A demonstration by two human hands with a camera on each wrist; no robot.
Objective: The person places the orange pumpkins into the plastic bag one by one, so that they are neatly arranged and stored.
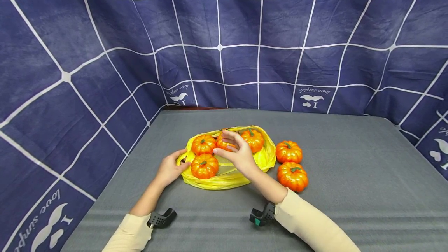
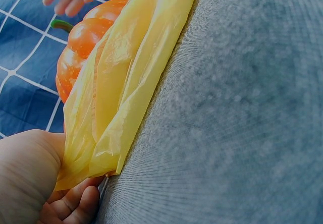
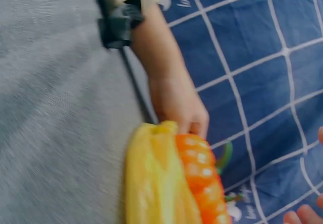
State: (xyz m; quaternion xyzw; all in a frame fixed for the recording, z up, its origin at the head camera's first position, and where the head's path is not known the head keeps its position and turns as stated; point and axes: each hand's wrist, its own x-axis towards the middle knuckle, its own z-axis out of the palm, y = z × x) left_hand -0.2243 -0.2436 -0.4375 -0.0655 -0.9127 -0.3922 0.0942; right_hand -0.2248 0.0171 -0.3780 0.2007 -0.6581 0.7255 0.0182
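Observation:
A yellow plastic bag [image 1: 224, 183] lies with its mouth spread open on the grey surface. Several shiny orange toy pumpkins with green stems sit inside, among them a front-left pumpkin [image 1: 204, 166] and a back-right pumpkin [image 1: 253, 140]. My left hand [image 1: 170, 169] pinches the bag's left edge by its handle, the thumb over the plastic and the fingers curled beneath, as the left wrist view shows. Over the middle of the bag, my right hand [image 1: 241, 154] holds nothing; its fingers are loosely bent and apart, partly covering a pumpkin [image 1: 224, 143] behind them.
Just right of the bag, two more pumpkins sit one behind the other, a rear one [image 1: 288, 151] and a front one [image 1: 292, 176]. A dark blue curtain with white lines [image 1: 280, 22] hangs behind and to the left of the grey cloth-covered table [image 1: 350, 174].

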